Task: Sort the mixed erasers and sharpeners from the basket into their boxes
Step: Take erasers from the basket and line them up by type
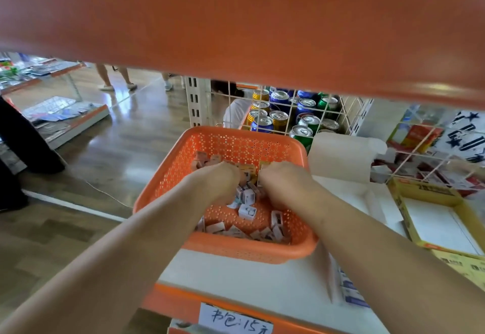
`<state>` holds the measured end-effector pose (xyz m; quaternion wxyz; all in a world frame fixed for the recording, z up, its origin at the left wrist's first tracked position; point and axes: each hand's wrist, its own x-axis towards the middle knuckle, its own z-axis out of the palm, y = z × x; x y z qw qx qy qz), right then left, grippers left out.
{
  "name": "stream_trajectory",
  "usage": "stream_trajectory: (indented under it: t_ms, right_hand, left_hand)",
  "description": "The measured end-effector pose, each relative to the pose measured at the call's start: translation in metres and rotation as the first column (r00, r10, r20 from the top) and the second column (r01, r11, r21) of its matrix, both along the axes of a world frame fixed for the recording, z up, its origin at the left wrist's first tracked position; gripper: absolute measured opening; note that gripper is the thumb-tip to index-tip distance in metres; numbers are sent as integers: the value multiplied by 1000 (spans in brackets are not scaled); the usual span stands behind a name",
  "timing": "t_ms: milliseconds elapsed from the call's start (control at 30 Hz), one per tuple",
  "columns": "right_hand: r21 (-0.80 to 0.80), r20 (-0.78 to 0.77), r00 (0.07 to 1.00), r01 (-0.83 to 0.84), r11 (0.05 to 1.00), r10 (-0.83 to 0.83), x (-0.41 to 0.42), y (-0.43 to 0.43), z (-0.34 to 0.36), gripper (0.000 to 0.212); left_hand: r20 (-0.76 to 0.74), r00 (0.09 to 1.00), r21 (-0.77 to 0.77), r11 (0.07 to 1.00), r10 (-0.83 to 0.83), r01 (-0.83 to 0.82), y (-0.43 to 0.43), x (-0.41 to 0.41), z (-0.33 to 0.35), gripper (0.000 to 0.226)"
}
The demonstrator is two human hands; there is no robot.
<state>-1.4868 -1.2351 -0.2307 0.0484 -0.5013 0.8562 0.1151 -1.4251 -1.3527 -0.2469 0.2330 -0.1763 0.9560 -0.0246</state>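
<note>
An orange perforated basket [236, 144] stands on the white shelf and holds several small packaged erasers and sharpeners [246, 211]. Both my hands reach down into its middle. My left hand [220, 178] is curled with its fingers buried among the items. Close beside it, my right hand [283, 180] is curled the same way. The fingertips of both are hidden, so what they grip does not show. To the right lie a white open box [367, 202] and a yellow-rimmed box [433, 223] with a white bottom.
An orange shelf edge [236, 18] fills the upper view, close overhead. Behind the basket, a wire grid holds drink cans [288, 113]. A price label [236, 320] hangs on the shelf front. People's legs [115, 78] stand on the wooden floor at left.
</note>
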Motion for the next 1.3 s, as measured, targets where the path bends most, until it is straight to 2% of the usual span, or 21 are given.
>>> stream_trajectory:
  t_ms: [100, 200, 300, 367, 433, 500, 600, 733, 833, 933, 1033, 1100, 1167, 1233, 1300]
  right_hand:
    - [16, 48, 999, 22, 1000, -22, -1, -4, 2, 28]
    - [5, 94, 993, 69, 998, -69, -2, -9, 0, 30]
    - [-74, 123, 989, 91, 993, -81, 0, -7, 6, 25]
    - [-188, 169, 981, 126, 974, -95, 1, 0, 13, 17]
    - [-350, 262, 962, 170, 921, -79, 2, 10, 18, 12]
    - [-521, 370, 929, 231, 822, -26, 3, 25, 24, 10]
    - [-627, 537, 844, 391, 674, 9, 2, 50, 33, 18]
    - [-581, 782, 617, 670, 461, 88, 1, 88, 34, 24]
    - [-532, 844, 512, 759, 376, 160, 0, 114, 29, 22]
    - [-473, 881, 438, 807, 354, 179, -3, 135, 20, 15]
    - [-418, 907, 366, 842, 342, 208, -5, 155, 11, 11]
    - [-397, 914, 331, 848, 353, 233, -7, 168, 7, 15]
    - [-380, 923, 323, 848, 369, 209, -10, 181, 3, 19]
    - [-381, 924, 349, 849, 366, 153, -14, 193, -3, 19]
    - [-404, 914, 392, 842, 359, 108, -19, 203, -9, 16]
  left_hand:
    - [4, 1000, -18, 1000, 10, -10, -2, -7, -6, 47]
    - [-34, 999, -36, 999, 8, -9, -2, -4, -7, 35]
    - [-176, 984, -74, 997, -13, 0, 1, 6, -3, 23]
    - [-222, 975, -101, 995, -30, 8, 1, 9, -2, 22]
    - [-217, 976, -113, 994, -38, 14, 1, 10, -3, 29]
    - [-202, 978, -119, 993, -50, 26, 2, 9, -3, 34]
    - [-152, 984, -159, 985, -89, 64, 5, 6, -3, 36]
    - [-108, 986, -166, 981, -124, 105, 11, 4, 0, 32]
    - [-182, 972, -135, 983, -150, 126, 9, 12, 8, 24]
    - [-326, 944, -5, 999, -47, 49, 4, 20, 19, 17]
    - [-596, 802, 142, 988, 32, 66, 27, 24, 39, 14]
    - [-719, 693, 198, 969, 43, 145, 59, 26, 55, 13]
    - [-778, 628, 238, 939, 33, 247, 94, 28, 63, 10]
    - [-801, 599, 271, 899, 13, 343, 123, 28, 63, 12]
    - [-793, 609, 296, 875, 2, 383, 145, 26, 57, 14]
